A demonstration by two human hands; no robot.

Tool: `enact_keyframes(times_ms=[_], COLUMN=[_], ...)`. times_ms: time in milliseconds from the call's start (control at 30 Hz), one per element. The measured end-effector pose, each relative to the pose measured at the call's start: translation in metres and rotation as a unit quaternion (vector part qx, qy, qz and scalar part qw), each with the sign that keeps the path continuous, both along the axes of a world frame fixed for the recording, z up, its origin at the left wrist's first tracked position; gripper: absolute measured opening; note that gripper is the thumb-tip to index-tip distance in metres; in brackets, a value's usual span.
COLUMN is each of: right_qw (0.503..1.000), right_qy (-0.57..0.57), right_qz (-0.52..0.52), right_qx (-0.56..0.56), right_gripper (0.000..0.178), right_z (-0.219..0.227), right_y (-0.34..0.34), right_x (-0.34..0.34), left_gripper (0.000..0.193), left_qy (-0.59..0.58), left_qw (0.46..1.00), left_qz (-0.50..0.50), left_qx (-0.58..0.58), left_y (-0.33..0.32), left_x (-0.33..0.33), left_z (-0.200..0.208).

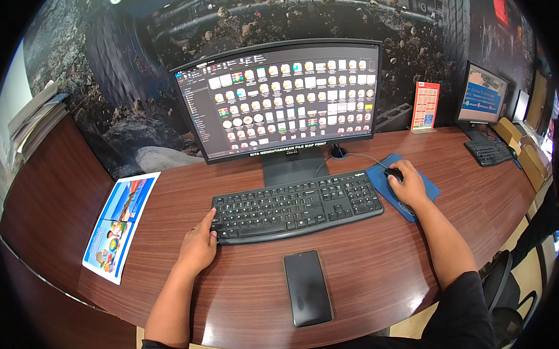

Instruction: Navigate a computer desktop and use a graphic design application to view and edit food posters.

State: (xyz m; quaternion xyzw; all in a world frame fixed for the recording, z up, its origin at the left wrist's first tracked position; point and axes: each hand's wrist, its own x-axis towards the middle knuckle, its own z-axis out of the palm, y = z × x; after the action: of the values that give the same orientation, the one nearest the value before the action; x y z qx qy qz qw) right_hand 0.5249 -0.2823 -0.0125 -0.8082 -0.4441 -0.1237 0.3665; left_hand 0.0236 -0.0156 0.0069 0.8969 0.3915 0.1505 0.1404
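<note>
My right hand (407,181) is wrapped over a black computer mouse (393,173) on a blue mouse pad (423,189). Against the left end of the black keyboard (293,205) rests my left hand (199,244), its fingers stretched out and holding nothing. Behind the keyboard stands a wide monitor (289,100), its screen filled with rows of file icons on a dark background. A dark smartphone (308,288) lies face up between my forearms, screen black.
On the brown wooden desk (246,286), a printed colour sheet (120,226) lies at the left, beside a wooden partition (58,188). Toward the right are a red desk calendar (425,106), a second monitor (483,93) and another keyboard (489,152). A black chair (502,290) stands at lower right.
</note>
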Motion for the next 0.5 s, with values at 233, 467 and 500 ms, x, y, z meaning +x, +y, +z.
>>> enact_keyframes(times_ms=[233, 467, 500], right_qw=[1.000, 1.000, 1.000], right_qy=[-0.006, -0.010, 0.003], right_qz=[0.008, 0.016, 0.010], right_qx=[0.000, 0.013, 0.008], right_gripper=[0.031, 0.029, 0.029], right_z=[-0.001, 0.003, 0.003], right_y=[0.000, 0.001, 0.000], right_x=[0.003, -0.004, -0.004], left_gripper=[0.060, 0.059, 0.059], left_qy=[0.006, 0.009, 0.012], left_qw=[1.000, 1.000, 1.000], left_qz=[0.004, 0.006, 0.003], left_qx=[-0.009, -0.008, -0.008], left_y=[-0.002, -0.004, -0.002], left_x=[0.004, 0.000, 0.004], left_z=[0.005, 0.005, 0.004])
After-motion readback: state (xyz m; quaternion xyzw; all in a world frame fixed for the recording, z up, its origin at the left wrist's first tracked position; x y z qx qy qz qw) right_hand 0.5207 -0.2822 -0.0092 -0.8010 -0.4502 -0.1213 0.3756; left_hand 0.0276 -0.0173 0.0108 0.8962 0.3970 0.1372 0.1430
